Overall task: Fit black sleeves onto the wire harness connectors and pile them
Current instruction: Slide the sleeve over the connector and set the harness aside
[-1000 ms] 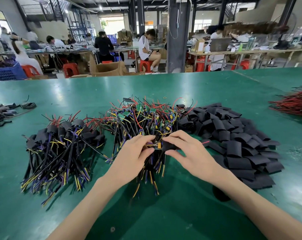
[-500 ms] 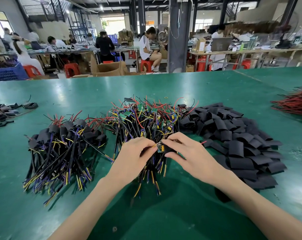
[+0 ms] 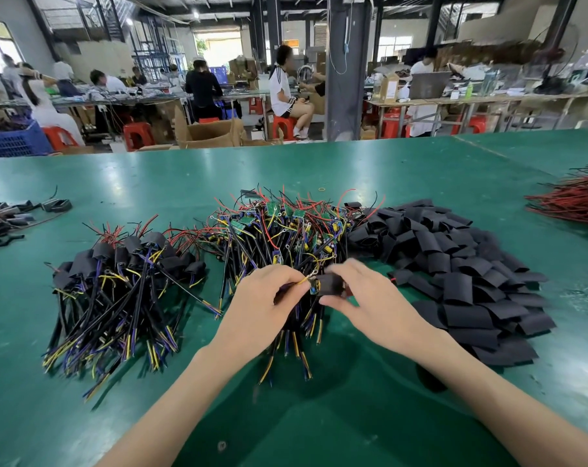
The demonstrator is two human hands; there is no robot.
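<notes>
Glossy green tabletop. Right: matte black sleeves. Centre: wire harnesses in black, yellow, purple-blue and red, with green circuit boards. Left: sleeved harnesses, black-capped, with yellow and purple tips. Far right: red-and-black wire bundle. Far: red stools, blue crate.

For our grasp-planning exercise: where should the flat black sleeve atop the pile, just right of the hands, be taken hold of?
Probably pinch the sleeve across its near edge, top and bottom faces, coming from the near side. It lies flattened on the pile, that edge exposed, others crowding behind.
</notes>
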